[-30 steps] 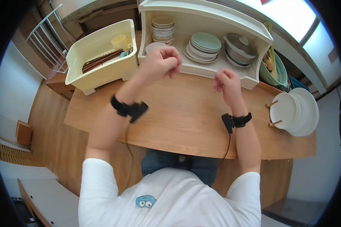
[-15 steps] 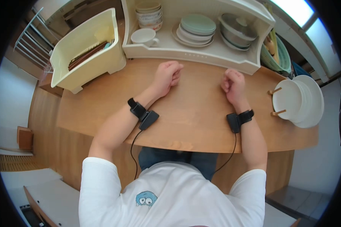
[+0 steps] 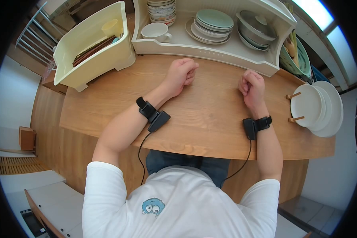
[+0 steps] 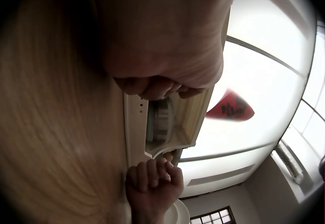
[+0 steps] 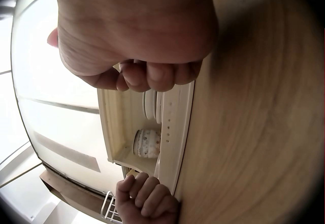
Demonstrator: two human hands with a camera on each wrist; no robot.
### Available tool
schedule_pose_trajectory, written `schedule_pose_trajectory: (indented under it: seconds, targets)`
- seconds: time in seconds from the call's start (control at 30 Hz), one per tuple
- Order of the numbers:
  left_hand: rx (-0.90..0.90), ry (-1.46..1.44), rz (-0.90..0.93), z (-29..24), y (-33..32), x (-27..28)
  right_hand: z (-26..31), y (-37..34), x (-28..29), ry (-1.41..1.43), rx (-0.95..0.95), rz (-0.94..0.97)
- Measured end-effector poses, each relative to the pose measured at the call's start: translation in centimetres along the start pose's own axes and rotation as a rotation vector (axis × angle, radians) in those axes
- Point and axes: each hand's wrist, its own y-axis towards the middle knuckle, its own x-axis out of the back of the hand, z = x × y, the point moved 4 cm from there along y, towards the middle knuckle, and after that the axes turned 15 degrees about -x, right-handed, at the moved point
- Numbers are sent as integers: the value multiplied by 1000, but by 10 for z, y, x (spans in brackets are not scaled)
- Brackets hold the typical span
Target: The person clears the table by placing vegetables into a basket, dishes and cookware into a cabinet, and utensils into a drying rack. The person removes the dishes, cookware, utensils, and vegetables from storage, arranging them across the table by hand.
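Observation:
My left hand (image 3: 180, 76) rests on the wooden table (image 3: 210, 119) in front of the white shelf unit, its fingers curled in toward the palm. To its right my right hand (image 3: 253, 88) rests in the same way, near the shelf's right front corner. In both wrist views the fingers are folded and nothing shows in either hand. Nearest to the left hand are a white cup (image 3: 154, 31) and the shelf's front edge (image 3: 210, 56). The stack of plates (image 3: 215, 20), pale green on top, stands on the shelf beyond the two hands.
Patterned bowls (image 3: 162, 14) and a lidded pot (image 3: 258, 29) stand on the shelf. At left is a cream bin (image 3: 103, 65) with chopsticks and a yellow cup. White plates (image 3: 305, 107) stand in a wooden rack at right, below a green basket (image 3: 301, 59).
Both hands have come down from above the table to rest on it, the left one toward me. In the last half second they stay in place while the head view shifts slightly.

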Motion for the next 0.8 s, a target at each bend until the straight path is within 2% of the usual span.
schedule_pose_trajectory:
  seconds: [0.67, 0.77, 0.8]
  targets:
    - [3, 4, -15, -2, 0, 3, 2, 0, -8, 17, -10, 10]
    - [-10, 8, -29, -3, 2, 2, 17, -2, -22, 23, -53, -56]
    - [-8, 10, -16, -3, 3, 3, 28, 6, -28, -67, -66, -109]
